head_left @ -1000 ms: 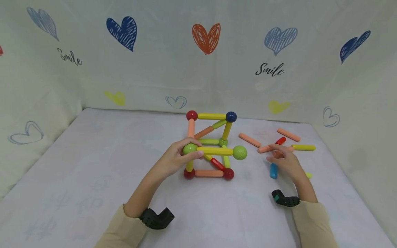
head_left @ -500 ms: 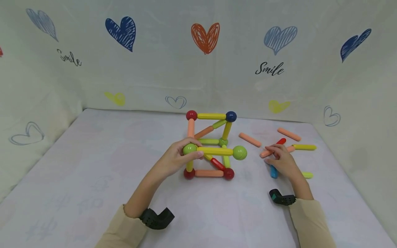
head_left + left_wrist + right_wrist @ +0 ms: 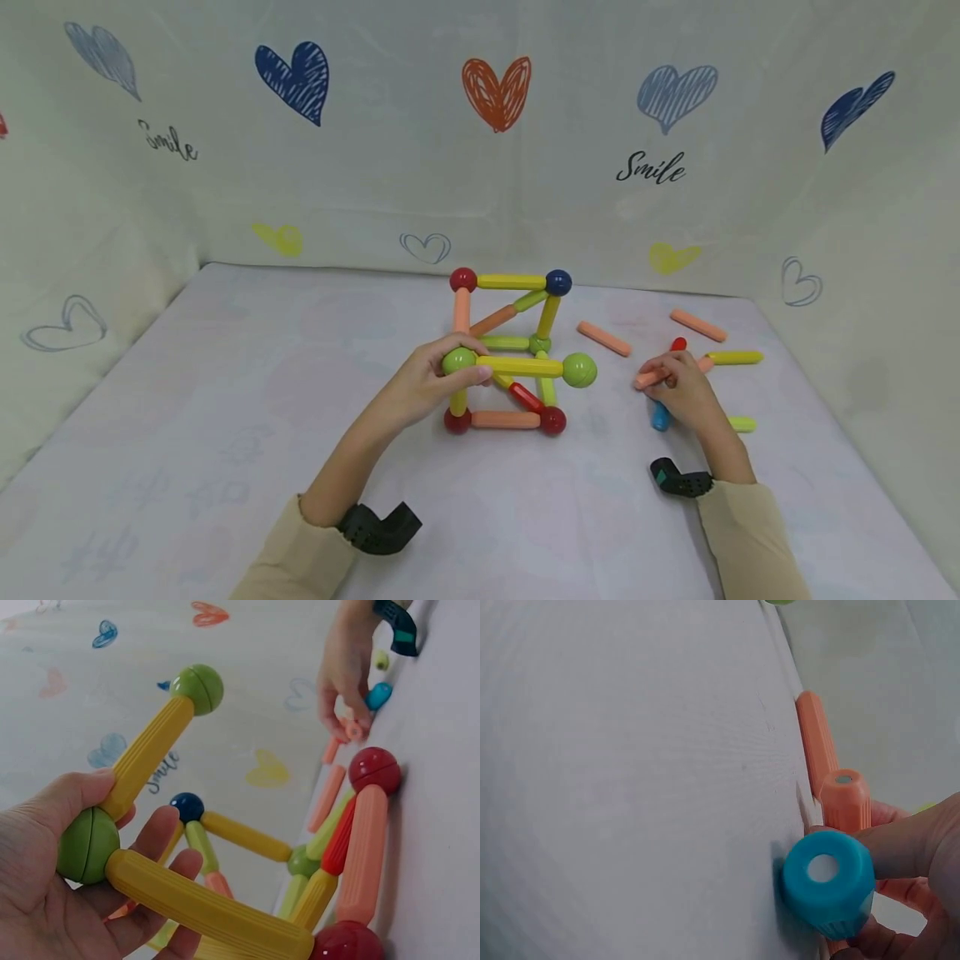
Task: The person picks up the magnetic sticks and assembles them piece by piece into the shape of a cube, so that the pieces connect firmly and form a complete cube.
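Note:
My left hand (image 3: 423, 382) grips a near upper corner of a frame built from magnetic rods and balls. Its thumb lies along a yellow magnetic rod (image 3: 522, 367), and a green ball (image 3: 88, 846) sits against the palm. That rod ends in another green ball (image 3: 580, 370) with nothing under it. Red balls (image 3: 553, 421) and a blue ball (image 3: 558, 282) mark other corners. To the right, my right hand (image 3: 688, 393) pinches an orange magnetic rod (image 3: 649, 379) between thumb and fingers. Close under those fingers lies a blue rod (image 3: 829, 881), partly hidden in the head view.
Loose rods lie around the right hand: an orange one (image 3: 604, 339) beside the frame, another orange one (image 3: 699, 325) farther back, a yellow one (image 3: 735, 357), a red one (image 3: 678, 343) and a light green one (image 3: 742, 424). A heart-printed cloth (image 3: 360, 183) hangs behind the table.
My right hand has moved slightly left and closed its fingers on the orange rod, which has shifted toward me and right. My left hand and the frame have stayed in place.

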Available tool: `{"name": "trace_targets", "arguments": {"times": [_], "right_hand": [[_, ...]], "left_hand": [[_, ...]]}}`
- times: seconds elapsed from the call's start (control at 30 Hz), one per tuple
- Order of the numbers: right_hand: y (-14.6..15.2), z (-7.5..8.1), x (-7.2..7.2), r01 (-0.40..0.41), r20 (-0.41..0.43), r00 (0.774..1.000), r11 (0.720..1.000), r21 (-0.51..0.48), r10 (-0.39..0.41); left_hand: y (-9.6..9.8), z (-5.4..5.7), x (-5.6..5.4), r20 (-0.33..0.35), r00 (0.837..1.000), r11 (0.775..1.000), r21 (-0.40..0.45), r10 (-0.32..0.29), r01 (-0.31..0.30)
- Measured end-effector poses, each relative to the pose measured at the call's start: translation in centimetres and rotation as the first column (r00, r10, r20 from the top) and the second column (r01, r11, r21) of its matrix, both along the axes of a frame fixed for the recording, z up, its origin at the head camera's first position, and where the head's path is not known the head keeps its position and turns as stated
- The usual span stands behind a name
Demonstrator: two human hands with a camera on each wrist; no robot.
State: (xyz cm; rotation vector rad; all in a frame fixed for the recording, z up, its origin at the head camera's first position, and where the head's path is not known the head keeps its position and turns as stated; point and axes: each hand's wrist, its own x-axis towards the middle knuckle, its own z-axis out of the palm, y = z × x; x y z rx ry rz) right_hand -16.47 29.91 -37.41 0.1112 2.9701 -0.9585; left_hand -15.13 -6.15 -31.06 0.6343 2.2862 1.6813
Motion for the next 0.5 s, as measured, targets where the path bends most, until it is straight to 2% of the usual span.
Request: {"name": "trace_targets", "arguments": {"times": [0.2,0.33,0.5], "right_hand": [[0.07,0.33,0.26,0.025,-0.062,0.998,1.0,-0.01,-0.026],[0.25,0.58,0.41,0.055,-0.068,0.996,0.997,-0.049,-0.059],[0.56,0.84,0.46,0.074,-0.071,0.994,0.996,-0.048,-0.078]], "left_hand": [[-0.04,-0.01,0.0,-0.004,1.0,1.0,-0.002,-0.001,0.001],[-0.07,0.04,0.03,-0.002,1.0,1.0,-0.004,0.003,-0.003],[-0.1,0.01,0.03,-0.003,1.0,1.0,-0.008,0.004,-0.004]]}}
